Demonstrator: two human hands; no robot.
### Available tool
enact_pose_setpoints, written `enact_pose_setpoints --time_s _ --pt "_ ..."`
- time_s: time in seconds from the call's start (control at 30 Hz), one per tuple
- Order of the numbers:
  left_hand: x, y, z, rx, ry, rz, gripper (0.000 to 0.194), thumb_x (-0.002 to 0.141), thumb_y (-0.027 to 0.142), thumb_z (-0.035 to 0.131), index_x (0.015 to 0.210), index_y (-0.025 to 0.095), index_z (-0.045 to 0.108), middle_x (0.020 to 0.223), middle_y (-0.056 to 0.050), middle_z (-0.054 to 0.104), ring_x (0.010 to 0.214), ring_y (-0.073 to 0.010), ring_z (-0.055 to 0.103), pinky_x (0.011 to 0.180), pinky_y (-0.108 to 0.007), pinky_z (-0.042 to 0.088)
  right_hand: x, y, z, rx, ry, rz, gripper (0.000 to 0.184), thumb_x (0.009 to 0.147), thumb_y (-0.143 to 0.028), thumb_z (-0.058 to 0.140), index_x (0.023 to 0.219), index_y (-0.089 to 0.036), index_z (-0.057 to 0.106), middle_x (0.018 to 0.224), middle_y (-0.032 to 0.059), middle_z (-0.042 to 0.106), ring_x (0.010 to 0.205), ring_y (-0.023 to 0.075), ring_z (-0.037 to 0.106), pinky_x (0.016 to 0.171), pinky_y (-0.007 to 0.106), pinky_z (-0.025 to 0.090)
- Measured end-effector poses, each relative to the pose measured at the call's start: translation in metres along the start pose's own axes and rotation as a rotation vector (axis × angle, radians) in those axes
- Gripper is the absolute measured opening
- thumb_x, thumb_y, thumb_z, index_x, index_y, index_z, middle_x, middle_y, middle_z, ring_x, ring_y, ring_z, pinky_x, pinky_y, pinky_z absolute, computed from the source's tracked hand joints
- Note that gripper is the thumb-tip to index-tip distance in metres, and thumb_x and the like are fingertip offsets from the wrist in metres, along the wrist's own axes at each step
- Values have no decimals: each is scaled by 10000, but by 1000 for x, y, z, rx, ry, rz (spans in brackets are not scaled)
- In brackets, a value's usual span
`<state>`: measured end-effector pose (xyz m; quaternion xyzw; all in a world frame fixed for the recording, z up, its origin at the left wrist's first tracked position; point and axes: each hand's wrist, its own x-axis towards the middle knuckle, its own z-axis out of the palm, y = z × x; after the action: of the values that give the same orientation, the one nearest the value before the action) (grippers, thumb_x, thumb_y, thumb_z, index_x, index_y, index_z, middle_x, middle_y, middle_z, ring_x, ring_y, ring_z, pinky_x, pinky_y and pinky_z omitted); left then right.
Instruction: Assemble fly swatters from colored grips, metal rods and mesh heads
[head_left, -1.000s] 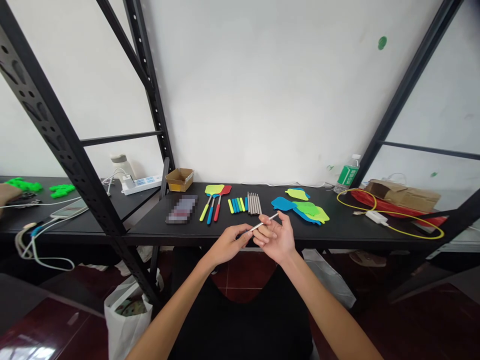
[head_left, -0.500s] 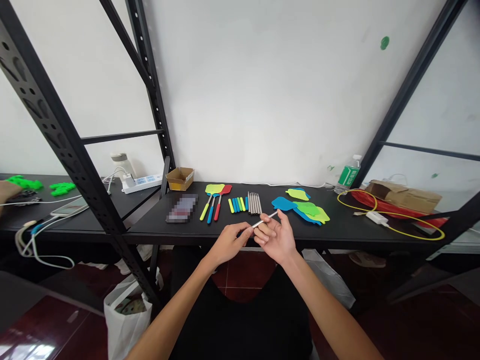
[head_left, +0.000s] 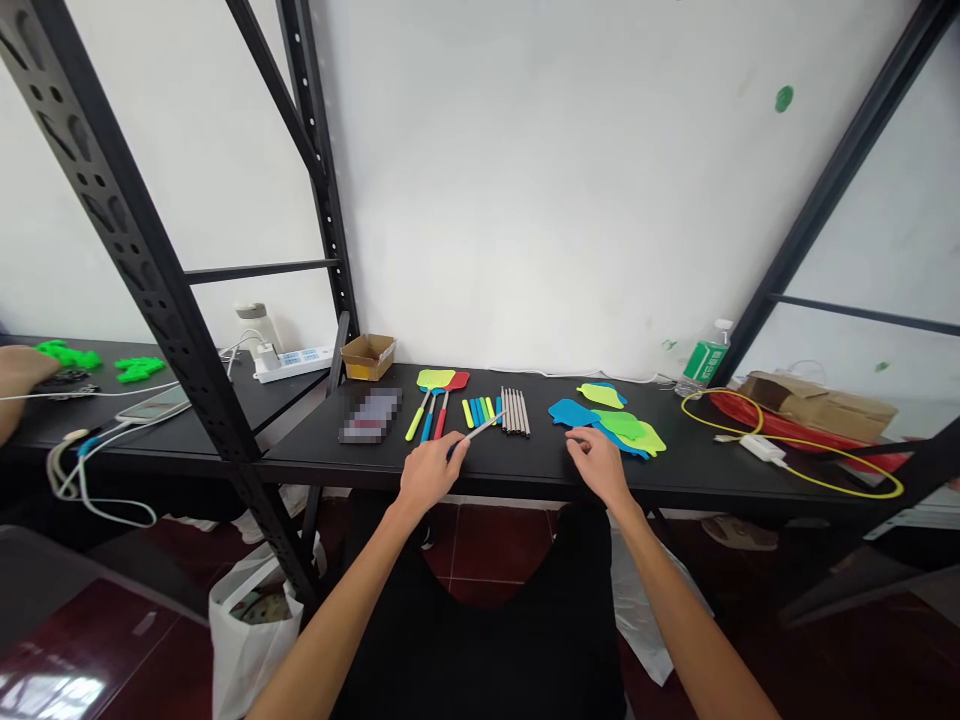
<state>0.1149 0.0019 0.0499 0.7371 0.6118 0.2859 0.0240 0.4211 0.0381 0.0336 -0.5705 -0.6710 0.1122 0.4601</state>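
Note:
My left hand (head_left: pixel 433 470) is closed around one end of a thin metal rod (head_left: pixel 482 427), whose free end points up and right toward the other rods. A little blue shows beside its thumb. My right hand (head_left: pixel 598 463) is at the near edge of the loose flat plastic paddles, by a blue paddle (head_left: pixel 574 412); its fingers are bent, with nothing visible in them. Green (head_left: pixel 619 424) and yellow paddles (head_left: pixel 651 440) overlap there. Between the hands lie a row of metal rods (head_left: pixel 515 411) and several short coloured tubes (head_left: pixel 480 411). Three fly swatters (head_left: pixel 435 380) lie at left.
A pixelated flat object (head_left: pixel 370 414) and a small cardboard box (head_left: pixel 368 357) are on the left of the black table (head_left: pixel 525 470). At right are a water bottle (head_left: pixel 703 358), a yellow cable (head_left: pixel 832 482) and a cardboard piece (head_left: pixel 817 405). Another person's arm (head_left: pixel 26 380) shows far left.
My hands have moved apart: the left went left with the rod, while the right let go of it and went right to the paddles.

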Motion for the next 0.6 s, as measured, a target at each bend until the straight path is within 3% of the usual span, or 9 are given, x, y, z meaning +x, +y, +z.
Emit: enact_pose_setpoints --time_s 0.13,0.3,0.43,0.6 --pt "-1 -1 -1 -26 -19 40 441 996 520 274 1117 318 647 838 -21 703 775 -223 651 609 -250 345 7 14 0 -70 -53 74 364 847 -377 502 996 -170 762 1287 147 622 983 292 660 907 414 460" --pt "-2 -4 -5 -126 -30 68 477 997 536 260 1091 298 663 817 0 702 746 -189 638 627 -241 365 17 16 0 -174 -163 133 382 866 -348 479 1036 -170 771 1378 155 558 1260 332 526 935 389 441" --pt "-1 -6 -4 -166 -21 78 474 997 537 260 1065 302 665 803 17 700 734 -179 631 617 -235 357 25 15 -2 -236 -226 187 410 883 -372 469 1122 -185 745 1515 144 410 1272 343 516 946 404 431" --pt "0 -8 -3 -192 -17 79 473 992 546 268 1051 302 669 770 21 695 726 -180 633 604 -231 352 31 17 -2 -237 -263 199 425 896 -354 443 1154 -178 730 1546 126 365 1185 316 586 926 374 452"
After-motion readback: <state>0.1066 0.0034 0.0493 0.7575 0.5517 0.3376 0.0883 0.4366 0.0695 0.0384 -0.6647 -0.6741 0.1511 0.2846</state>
